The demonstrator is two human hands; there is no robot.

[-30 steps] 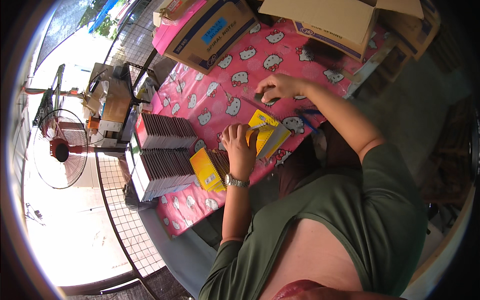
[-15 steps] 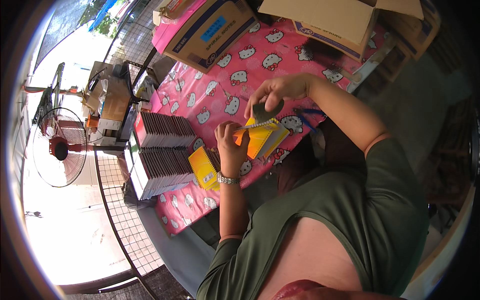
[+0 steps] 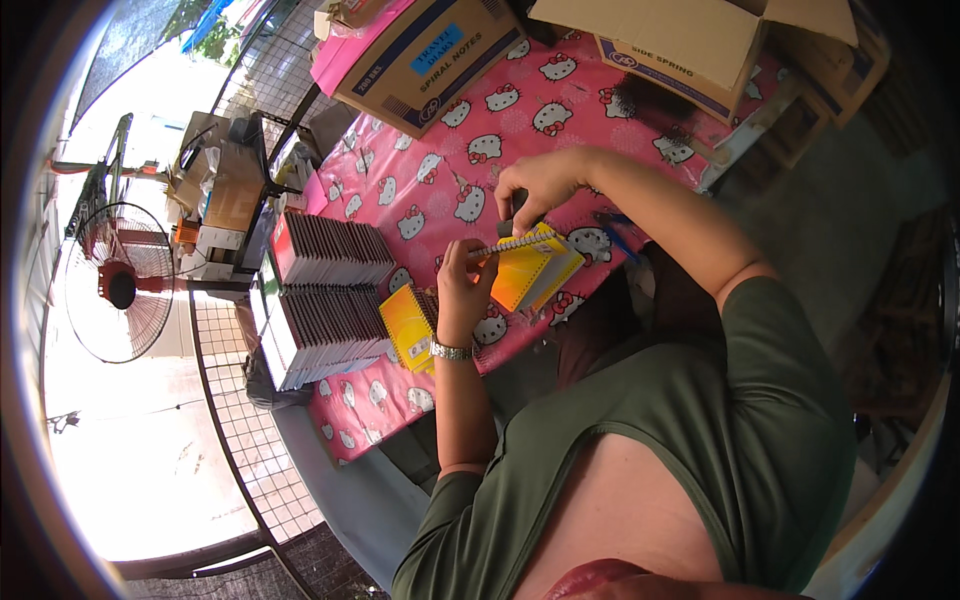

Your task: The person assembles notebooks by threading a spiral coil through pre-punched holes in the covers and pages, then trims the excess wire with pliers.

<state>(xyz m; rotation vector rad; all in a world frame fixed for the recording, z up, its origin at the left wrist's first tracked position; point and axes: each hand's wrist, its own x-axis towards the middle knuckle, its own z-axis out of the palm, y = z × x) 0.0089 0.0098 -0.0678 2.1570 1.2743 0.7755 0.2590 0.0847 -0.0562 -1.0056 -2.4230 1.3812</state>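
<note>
a: what's the biggest thing here?

b: the table (image 3: pixel 640 110), covered in a pink cloth with a white cartoon-cat print. at its far edge stand cardboard boxes. the open brown box (image 3: pixel 690 40) at the top right has its flaps up, but what is inside cannot be seen. the flatter box (image 3: pixel 430 60) left of it has a dark side and a blue label, and it looks closed.

a: anything else that holds things?

b: no container, but near the table's left edge stand two long rows of notebooks (image 3: pixel 325 300), packed upright side by side. a yellow-orange notebook (image 3: pixel 410 325) lies flat just beside the nearer row. beyond the table, past a wire mesh panel, stands a fan (image 3: pixel 110 285).

a: and the hands?

b: the left hand (image 3: pixel 462 290), with a watch at the wrist, is curled around the lower left edge of a yellow spiral notebook (image 3: pixel 530 270), held tilted just above the cloth in front of the person. the right hand (image 3: pixel 540 185) is closed, fingers bent down onto a small dark tool (image 3: pixel 518 210) pressed at the notebook's wire spiral along its top edge. what the tool is cannot be told.
</note>
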